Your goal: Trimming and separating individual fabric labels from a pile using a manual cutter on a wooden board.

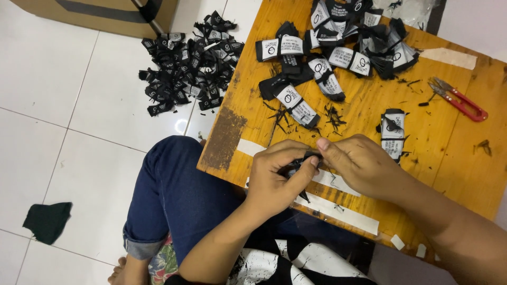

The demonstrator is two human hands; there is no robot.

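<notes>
My left hand and my right hand meet over the near edge of a low wooden table. Together they pinch a small black fabric label, mostly hidden by my fingers. A single bundle of black-and-white labels lies just right of my right hand. Several more label bundles are scattered across the far part of the table, one of them lying just beyond my hands.
Red thread snips lie at the table's right. A heap of black labels sits on the white tiled floor left of the table. A dark green cloth lies lower left. A cardboard box stands top left. My blue-jeaned knee is beside the table.
</notes>
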